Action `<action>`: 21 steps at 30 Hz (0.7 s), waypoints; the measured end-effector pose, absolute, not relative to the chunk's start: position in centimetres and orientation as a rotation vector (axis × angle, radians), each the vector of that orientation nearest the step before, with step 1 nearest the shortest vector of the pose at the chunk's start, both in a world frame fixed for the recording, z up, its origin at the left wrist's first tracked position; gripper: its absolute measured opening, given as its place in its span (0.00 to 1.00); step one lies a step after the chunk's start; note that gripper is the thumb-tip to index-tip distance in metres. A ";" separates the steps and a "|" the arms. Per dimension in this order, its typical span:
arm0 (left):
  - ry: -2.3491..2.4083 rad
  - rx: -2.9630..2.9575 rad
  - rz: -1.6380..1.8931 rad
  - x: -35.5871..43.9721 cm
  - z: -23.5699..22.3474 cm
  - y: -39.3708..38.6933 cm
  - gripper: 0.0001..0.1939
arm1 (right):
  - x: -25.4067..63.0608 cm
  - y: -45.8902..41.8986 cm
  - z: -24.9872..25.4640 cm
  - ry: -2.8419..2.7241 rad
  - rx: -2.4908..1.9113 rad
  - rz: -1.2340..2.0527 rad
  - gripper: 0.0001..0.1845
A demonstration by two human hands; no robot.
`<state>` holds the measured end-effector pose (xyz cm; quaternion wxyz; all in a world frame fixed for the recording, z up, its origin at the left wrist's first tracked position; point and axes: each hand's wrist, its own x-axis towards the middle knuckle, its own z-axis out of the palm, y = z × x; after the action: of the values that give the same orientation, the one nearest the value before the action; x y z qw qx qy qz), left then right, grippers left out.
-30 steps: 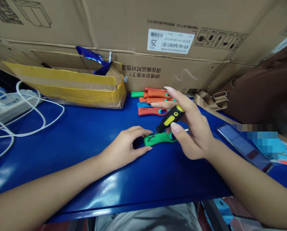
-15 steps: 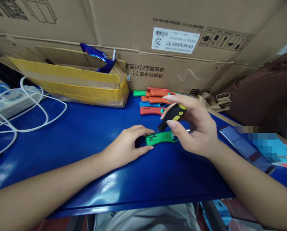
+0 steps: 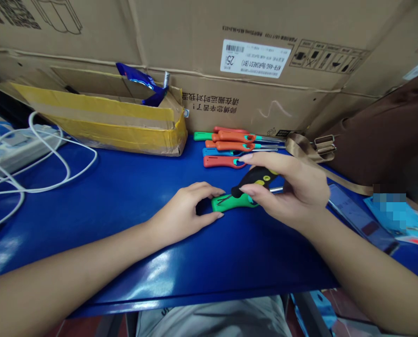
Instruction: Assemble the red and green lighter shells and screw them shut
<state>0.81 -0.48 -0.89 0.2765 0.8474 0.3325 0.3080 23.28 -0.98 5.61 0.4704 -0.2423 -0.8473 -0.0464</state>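
A green long-necked lighter (image 3: 235,201) lies on the blue table, its metal tube pointing right. My left hand (image 3: 182,213) steadies its butt end, with the thumb on the near side and fingers on the far side. In my right hand (image 3: 296,192) is a screwdriver (image 3: 253,180) with a black and yellow handle, gripped between thumb and fingers. It leans low over the lighter, and its thin shaft reaches down to the lighter's left end. I cannot tell whether the tip sits in a screw or slot. My right fingers partly cover the lighter's trigger area.
Several orange, red, blue and green lighters (image 3: 221,162) are piled behind my hands. An open cardboard box with yellow tape (image 3: 124,133) stands back left, beside white cables (image 3: 66,168) and a power strip (image 3: 22,152). To the right lie a phone (image 3: 356,215), a tan strap (image 3: 345,182) and a blue packet (image 3: 387,213).
My right hand has dropped and shifted slightly right, tilting the screwdriver's handle lower while its tip stays at the lighter's left end. My left hand and the green lighter have hardly moved.
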 end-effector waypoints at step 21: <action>0.896 2.279 0.834 0.7 -0.9 -0.5 0.15 | 23.2 -1.1 4.7 -2.029 -0.690 0.044 0.21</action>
<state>0.74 -0.46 -0.91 0.2737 0.8473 0.3333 0.3100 23.15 -1.11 4.74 0.4785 -0.2827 -0.8312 0.0179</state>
